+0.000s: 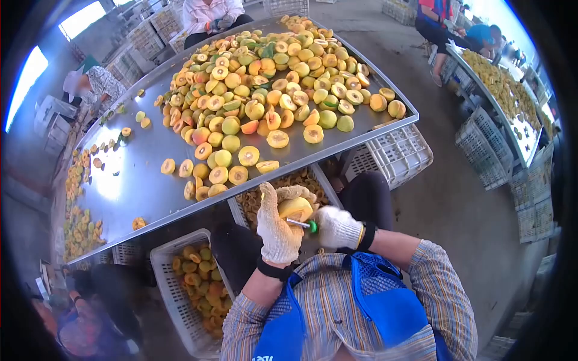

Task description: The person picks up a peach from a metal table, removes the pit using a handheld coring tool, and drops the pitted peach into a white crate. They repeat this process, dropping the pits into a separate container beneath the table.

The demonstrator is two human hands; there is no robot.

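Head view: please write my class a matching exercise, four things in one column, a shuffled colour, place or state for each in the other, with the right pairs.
1. Fruit heap
2. Left hand
3. Small tool
4. Vest

a. bright blue
b. gloved, holding yellow fruit
c. on the metal table
d. green at one end

Pairs: 1-c, 2-b, 3-d, 4-a

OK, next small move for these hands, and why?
Probably steer the slim, green-ended metal tool into the round yellow fruit: the white-gloved left hand cradles the fruit, and the tool's shaft lies by its lower side, near the white-gloved right hand.
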